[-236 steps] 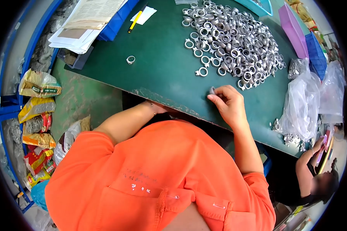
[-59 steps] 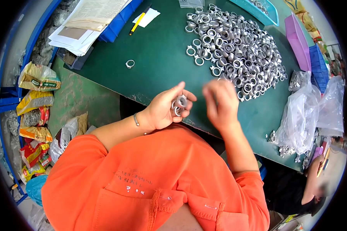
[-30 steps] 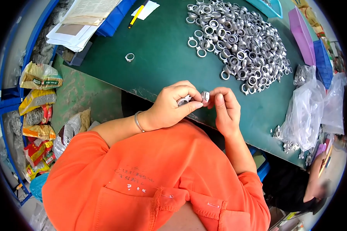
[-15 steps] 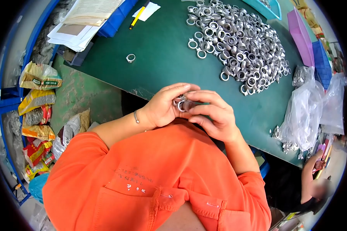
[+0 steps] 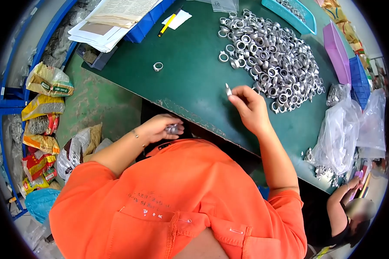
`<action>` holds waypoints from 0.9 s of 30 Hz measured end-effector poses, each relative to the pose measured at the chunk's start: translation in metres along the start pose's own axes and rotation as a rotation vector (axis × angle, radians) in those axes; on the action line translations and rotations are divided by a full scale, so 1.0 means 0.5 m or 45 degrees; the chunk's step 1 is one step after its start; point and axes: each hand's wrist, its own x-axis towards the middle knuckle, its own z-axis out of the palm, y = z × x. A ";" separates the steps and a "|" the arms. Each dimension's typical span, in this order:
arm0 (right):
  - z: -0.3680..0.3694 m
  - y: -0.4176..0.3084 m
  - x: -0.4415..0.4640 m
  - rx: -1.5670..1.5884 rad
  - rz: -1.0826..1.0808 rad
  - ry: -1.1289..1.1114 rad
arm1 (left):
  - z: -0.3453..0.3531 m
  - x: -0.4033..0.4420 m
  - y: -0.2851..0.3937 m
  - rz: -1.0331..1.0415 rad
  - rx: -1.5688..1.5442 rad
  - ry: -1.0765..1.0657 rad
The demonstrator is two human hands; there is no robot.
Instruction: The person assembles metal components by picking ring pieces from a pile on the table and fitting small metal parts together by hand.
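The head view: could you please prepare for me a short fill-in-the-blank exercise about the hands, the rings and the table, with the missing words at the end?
1. Of the left hand and the right hand, the ____ one is nearer to the pile of rings.
2. In the picture, the ring lying alone is to the ____ of this pile.
3. The tabletop is coloured ____.
4. The pen is black and ____.

Missing words: right; left; green; yellow.
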 end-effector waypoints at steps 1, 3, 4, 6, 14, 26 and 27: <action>0.003 0.002 -0.019 0.166 0.076 -0.007 | 0.005 0.032 -0.007 -0.028 0.024 0.024; 0.008 0.006 -0.051 0.352 0.151 -0.007 | 0.032 0.098 -0.010 -0.071 -0.013 -0.052; 0.011 -0.006 -0.064 0.411 0.167 0.013 | 0.048 0.124 -0.012 -0.109 -0.056 -0.117; 0.016 -0.010 -0.085 0.517 0.154 0.033 | 0.078 0.154 -0.019 -0.063 -0.224 -0.280; 0.019 -0.003 -0.118 0.276 -0.097 0.162 | 0.077 0.131 -0.016 0.035 0.362 -0.178; 0.036 -0.006 -0.098 -0.261 -0.770 0.457 | 0.209 -0.099 0.089 0.857 0.857 -0.256; 0.036 -0.006 -0.097 -0.303 -0.808 0.469 | 0.218 -0.091 0.091 0.970 0.793 -0.246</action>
